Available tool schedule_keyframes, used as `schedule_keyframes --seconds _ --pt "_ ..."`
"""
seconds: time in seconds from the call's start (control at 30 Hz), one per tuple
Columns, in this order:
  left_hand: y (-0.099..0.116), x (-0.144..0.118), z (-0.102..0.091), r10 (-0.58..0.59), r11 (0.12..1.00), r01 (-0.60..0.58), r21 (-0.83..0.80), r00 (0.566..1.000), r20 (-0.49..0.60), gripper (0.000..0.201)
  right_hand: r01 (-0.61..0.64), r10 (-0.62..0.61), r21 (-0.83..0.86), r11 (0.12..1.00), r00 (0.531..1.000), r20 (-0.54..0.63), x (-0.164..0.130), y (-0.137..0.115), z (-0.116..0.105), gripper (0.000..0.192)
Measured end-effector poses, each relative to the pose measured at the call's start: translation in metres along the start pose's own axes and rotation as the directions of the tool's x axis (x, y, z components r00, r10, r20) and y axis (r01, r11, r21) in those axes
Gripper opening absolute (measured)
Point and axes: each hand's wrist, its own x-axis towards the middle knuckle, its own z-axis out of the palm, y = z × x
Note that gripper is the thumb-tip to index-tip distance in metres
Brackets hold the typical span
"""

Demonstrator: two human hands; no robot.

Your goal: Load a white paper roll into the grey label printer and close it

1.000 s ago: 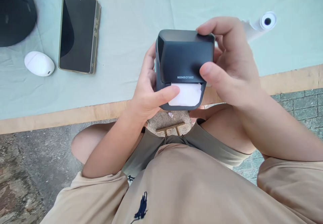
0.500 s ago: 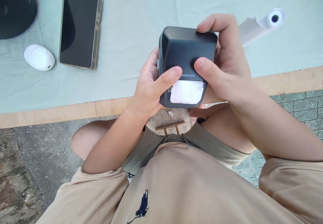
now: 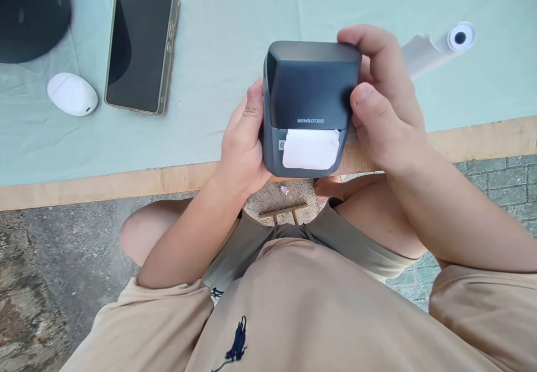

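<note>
A dark label printer (image 3: 314,89) marked NIIMBOT is held up between my two hands, above the table's near edge. From its front slot hangs a short white paper strip (image 3: 311,149) with an uneven edge. My left hand (image 3: 245,137) grips the printer's left side, its thumb along that side and its other fingers mostly hidden. On the opposite side, my right hand (image 3: 386,100) holds the printer with the thumb at the right edge and the index finger at the top right corner. The printer's lid looks closed.
A phone (image 3: 140,45) lies on the pale green cloth (image 3: 235,14) at the left, beside a small white oval case (image 3: 72,94). A dark rounded object (image 3: 33,14) fills the top left corner. Right of my hands lies a partly unrolled white paper roll (image 3: 436,50). The table has a wooden edge (image 3: 184,177).
Both thumbs have come off the printer's top face: the left one now lies along its left side, the right one at its right edge. The printer's lettering shows fully.
</note>
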Motion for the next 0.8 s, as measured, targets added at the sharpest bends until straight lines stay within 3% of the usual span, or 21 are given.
schedule_keyframes --seconds 0.1,0.2,0.37,0.47,0.57,0.63,0.73,0.8 --pt "0.001 -0.002 0.003 -0.002 0.999 0.005 0.042 0.998 -0.062 0.034 -0.016 0.013 0.101 0.995 1.000 0.024 -0.001 -0.002 0.001 0.059" --pt "0.001 -0.003 0.004 -0.001 0.998 0.007 0.058 0.994 -0.109 0.031 0.008 -0.011 0.052 0.999 0.999 0.050 -0.001 -0.002 -0.001 0.063" --pt "0.001 -0.001 0.002 -0.037 0.999 0.036 -0.027 0.998 -0.054 0.028 0.097 -0.096 -0.011 0.995 0.991 0.092 -0.001 -0.002 -0.007 0.081" --pt "0.003 0.000 0.004 -0.061 0.992 0.062 -0.109 0.998 0.010 0.034 0.099 -0.094 -0.094 0.991 0.994 0.061 -0.002 -0.002 -0.012 0.080" --pt "0.006 0.000 0.008 -0.055 0.983 0.070 -0.171 0.994 0.090 0.039 0.086 -0.110 -0.286 0.954 0.991 -0.070 -0.003 -0.009 -0.014 0.076" --pt "0.007 -0.001 0.010 -0.037 0.983 0.060 -0.176 0.991 0.129 0.034 0.056 -0.155 -0.399 0.915 0.963 -0.220 -0.001 -0.020 -0.011 0.062" --pt "0.006 -0.003 0.010 -0.026 0.989 0.047 -0.138 0.989 0.144 0.025 -0.023 -0.188 -0.425 0.905 0.875 -0.447 0.007 -0.039 0.000 0.035" --pt "0.005 -0.003 0.008 -0.037 0.990 0.057 -0.127 0.987 0.156 0.022 -0.062 -0.169 -0.368 0.928 0.810 -0.562 0.014 -0.049 0.008 0.032"
